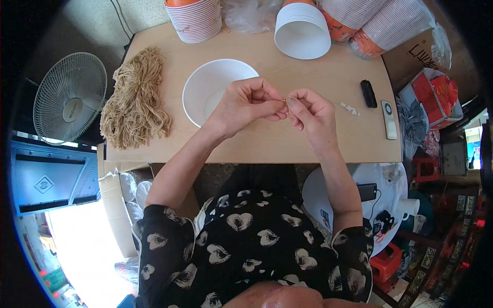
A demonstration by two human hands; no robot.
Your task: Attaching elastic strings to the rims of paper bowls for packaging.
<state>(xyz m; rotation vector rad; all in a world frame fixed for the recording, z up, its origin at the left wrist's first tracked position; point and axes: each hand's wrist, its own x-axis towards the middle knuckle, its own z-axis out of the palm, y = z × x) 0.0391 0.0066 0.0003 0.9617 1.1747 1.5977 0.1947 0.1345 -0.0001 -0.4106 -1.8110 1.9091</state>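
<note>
My left hand [250, 105] and my right hand [314, 114] meet above the wooden table [257, 146], fingertips pinched together. A tiny light-brown bit shows between them, too small to name. Just behind and left of my left hand stands a white round bowl [197, 90], partly covered by that hand; the part of its inside that shows holds nothing. A thick bundle of tan twine [136, 100] lies at the table's left side. Several small white pieces [351, 109] are scattered to the right of my right hand.
Along the far edge are stacks of paper bowls [194, 23], one tipped stack [303, 38] and bagged stacks [390, 28]. A black oblong object [367, 94] and a pale flat device [389, 120] lie at right. A fan [71, 105] stands left; a round white stool-like surface [380, 203] is below right.
</note>
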